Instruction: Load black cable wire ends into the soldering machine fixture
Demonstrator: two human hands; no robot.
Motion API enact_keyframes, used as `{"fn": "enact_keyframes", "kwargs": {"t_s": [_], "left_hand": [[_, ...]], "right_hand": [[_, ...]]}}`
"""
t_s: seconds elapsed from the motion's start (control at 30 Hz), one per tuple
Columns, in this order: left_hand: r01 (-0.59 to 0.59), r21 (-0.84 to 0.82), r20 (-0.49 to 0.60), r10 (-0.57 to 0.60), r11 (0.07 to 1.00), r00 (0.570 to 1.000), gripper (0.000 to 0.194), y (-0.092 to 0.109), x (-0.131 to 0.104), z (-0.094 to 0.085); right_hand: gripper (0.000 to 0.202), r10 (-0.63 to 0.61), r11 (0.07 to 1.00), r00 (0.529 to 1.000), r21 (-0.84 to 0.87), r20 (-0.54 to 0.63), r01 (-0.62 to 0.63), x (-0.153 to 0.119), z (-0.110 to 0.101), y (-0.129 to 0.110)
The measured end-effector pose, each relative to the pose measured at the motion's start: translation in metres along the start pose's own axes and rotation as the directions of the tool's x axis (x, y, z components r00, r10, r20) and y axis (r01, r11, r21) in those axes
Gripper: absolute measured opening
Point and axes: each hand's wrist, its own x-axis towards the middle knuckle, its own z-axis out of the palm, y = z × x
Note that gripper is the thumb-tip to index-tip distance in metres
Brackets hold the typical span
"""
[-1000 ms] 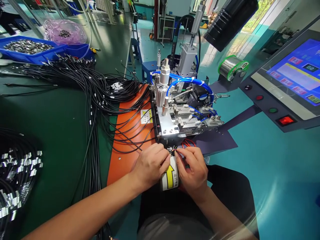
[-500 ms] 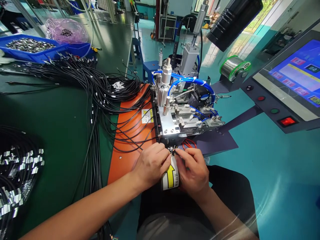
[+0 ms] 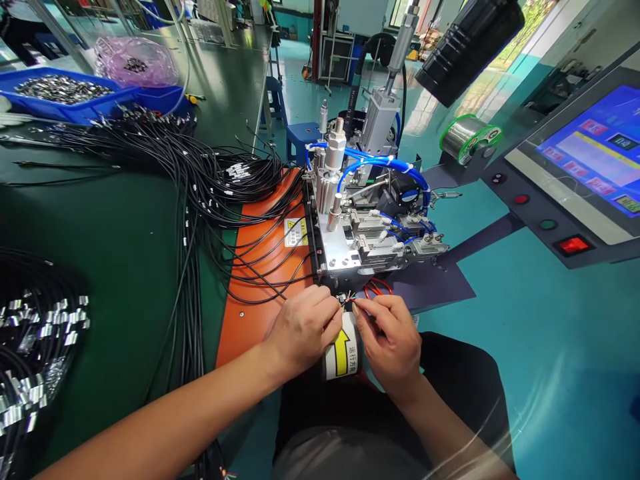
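Observation:
My left hand (image 3: 307,327) is closed around the end of a black cable, at the front edge of the machine (image 3: 345,257). Thin coloured wires (image 3: 350,297) fan out beside its fingertips. Thumb and index finger of my right hand (image 3: 393,337) pinch one of these wires, just right of the left fingertips. Below the wires and between the hands is a white cylinder with a yellow arrow (image 3: 341,353). Several black cables (image 3: 260,267) cross the orange plate (image 3: 250,333) on the left.
A bundle of black cables (image 3: 187,300) lies on the green table (image 3: 130,280). Blue trays (image 3: 65,110) of small metal parts stand at the back left. To the right are a solder spool (image 3: 467,139) and a control screen (image 3: 595,150); a black cylinder (image 3: 467,50) hangs above.
My right hand has shifted slightly right, its fingertips now drawn a little away from my left hand. The left hand has stayed nearly still.

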Motion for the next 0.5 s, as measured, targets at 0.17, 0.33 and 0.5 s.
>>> {"fn": "enact_keyframes", "kwargs": {"t_s": [0.17,0.33,0.5], "left_hand": [[-0.006,-0.005,-0.008,0.006,1.0,1.0,0.026,-0.002,-0.001,0.001],[-0.01,-0.038,-0.005,0.01,0.999,1.0,0.026,-0.003,-0.002,0.001],[-0.008,-0.051,0.006,0.008,0.999,1.0,0.026,-0.003,-0.002,0.002]], "right_hand": [[0.011,0.164,0.981,0.986,0.095,0.036,-0.166,0.005,0.003,-0.008],[0.012,0.139,0.984,0.99,0.111,0.031,-0.142,0.003,0.01,-0.011],[0.012,0.126,0.98,0.988,0.14,0.089,-0.138,0.003,0.006,-0.011]]}}
